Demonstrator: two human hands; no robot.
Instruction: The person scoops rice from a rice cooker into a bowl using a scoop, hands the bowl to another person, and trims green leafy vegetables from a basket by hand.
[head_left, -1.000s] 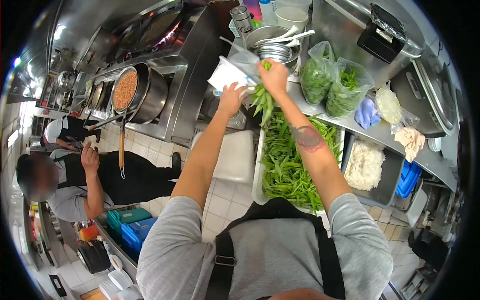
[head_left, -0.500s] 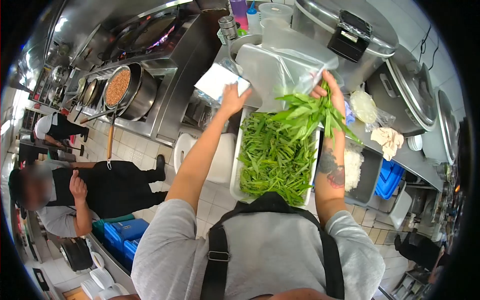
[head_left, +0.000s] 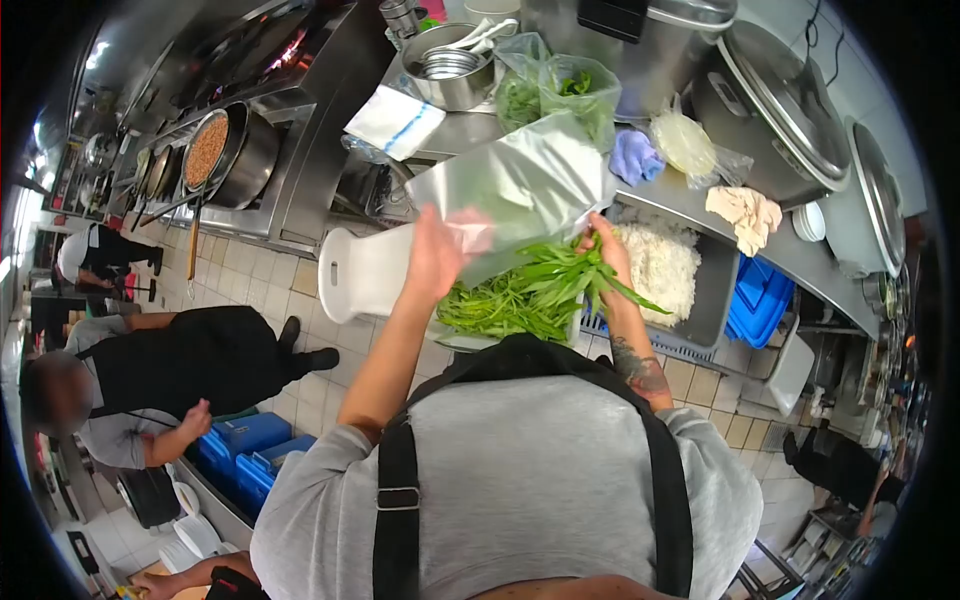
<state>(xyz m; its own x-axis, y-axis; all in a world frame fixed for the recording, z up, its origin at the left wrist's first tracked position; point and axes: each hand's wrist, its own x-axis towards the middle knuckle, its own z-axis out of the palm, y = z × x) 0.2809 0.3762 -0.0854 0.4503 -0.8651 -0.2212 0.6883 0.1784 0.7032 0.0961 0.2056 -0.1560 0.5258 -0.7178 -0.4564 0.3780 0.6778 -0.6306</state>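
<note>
A clear plastic bag (head_left: 520, 185) is stretched between my two hands above a white tray of green leaves (head_left: 490, 308). My left hand (head_left: 437, 255) is at the bag's left side, its fingers partly behind the film and blurred. On the right, my right hand (head_left: 607, 255) pinches the bag's edge and also holds a bunch of long green leaves (head_left: 575, 280), which hangs over the tray. Behind the bag stand two filled bags of greens (head_left: 580, 100). A folded white cloth with a blue stripe (head_left: 397, 122) lies at the counter's left end.
Right of the tray is a grey bin of white rice (head_left: 660, 270). A steel pot with bowls (head_left: 450, 65), a purple cloth (head_left: 635, 157) and a beige cloth (head_left: 745, 215) are on the counter. A white stool (head_left: 360, 272) stands left; a co-worker (head_left: 190, 365) is farther left.
My left hand has let go of the white cloth and moved to the bag. The bag and the bunch of leaves have come closer to my body, lower over the tray.
</note>
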